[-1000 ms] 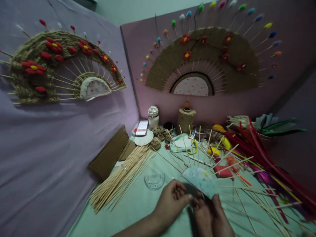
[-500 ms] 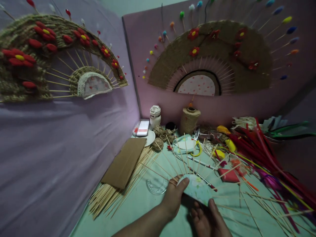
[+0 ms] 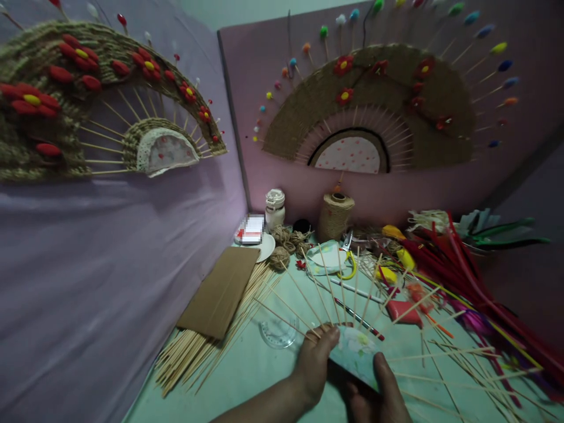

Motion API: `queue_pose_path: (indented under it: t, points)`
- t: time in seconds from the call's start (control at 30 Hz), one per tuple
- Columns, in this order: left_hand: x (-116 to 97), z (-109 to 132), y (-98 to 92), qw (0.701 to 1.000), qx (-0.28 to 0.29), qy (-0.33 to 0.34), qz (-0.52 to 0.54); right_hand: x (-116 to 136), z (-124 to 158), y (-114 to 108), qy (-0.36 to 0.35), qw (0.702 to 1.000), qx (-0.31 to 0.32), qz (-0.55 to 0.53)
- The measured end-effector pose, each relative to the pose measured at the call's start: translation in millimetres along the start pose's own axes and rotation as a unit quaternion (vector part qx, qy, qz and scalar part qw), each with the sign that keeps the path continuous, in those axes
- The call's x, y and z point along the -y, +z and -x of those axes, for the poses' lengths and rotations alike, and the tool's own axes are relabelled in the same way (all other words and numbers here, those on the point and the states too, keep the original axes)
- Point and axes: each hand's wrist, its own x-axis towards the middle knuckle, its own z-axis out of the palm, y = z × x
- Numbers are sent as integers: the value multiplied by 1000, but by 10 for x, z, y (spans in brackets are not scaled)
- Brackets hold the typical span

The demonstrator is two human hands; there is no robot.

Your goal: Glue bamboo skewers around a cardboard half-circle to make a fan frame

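Observation:
My left hand (image 3: 315, 364) grips the left end of a half-round fan base (image 3: 359, 355) covered in pale blue floral cloth, its thumb lying on the front. From the curved edge thin wooden sticks (image 3: 304, 285) spread outward like rays. My right hand (image 3: 383, 390) holds the right end, thumb on the cloth and fingers underneath, partly hidden by the base. Just left of my left hand lies a clear protractor (image 3: 278, 332). Beyond the fan base a dark red pencil (image 3: 359, 318) and a white pen (image 3: 356, 290) rest on the table.
Cardboard (image 3: 220, 291) lies over a bundle of sticks (image 3: 176, 364) at left. Behind are twine balls (image 3: 279, 257), a twine spool (image 3: 335, 217), a jar (image 3: 275, 208) and yellow-handled scissors (image 3: 351, 264). Red strips (image 3: 467, 276) and pliers (image 3: 506, 232) crowd the right. Finished fans (image 3: 374, 76) hang behind.
The fan base has moved slightly down and right with my left hand. My right hand's thumb now overlaps its right end. The view has shifted a little.

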Motion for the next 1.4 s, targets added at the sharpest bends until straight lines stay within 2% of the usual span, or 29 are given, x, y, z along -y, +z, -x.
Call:
queue_pose_path:
  t: [0.13,0.27,0.4,0.57,0.73,0.9,1.07,1.23,1.4]
  points:
    - [33,40,-12,999,0,-10,32,-39,-17,-27,-31,999,-12,-9]
    - [104,92,-18,997,-13,-40,63,-79,-71,-82,-40,999,11,22]
    - [169,111,-42,999,12,-43,21,-118,-129,-148,-48,998,9,45]
    - [188,103,-80,999,15,-38,-14,-119,-123,-171,-45,997,3,57]
    - [149,114,-67,999,14,-24,-20,-53,-32,-52,-57,997,-16,44]
    - [90,133,-46,999,35,3,-27,5,73,117,-48,998,-35,7]
    - [76,102,-69,999,18,16,-32,-13,71,177,-86,996,-4,14]
    - [91,57,-71,1000,12,14,23,42,20,278,-103,994,-1,29]
    - [94,21,-65,999,20,39,20,104,-74,393,-131,986,55,92]
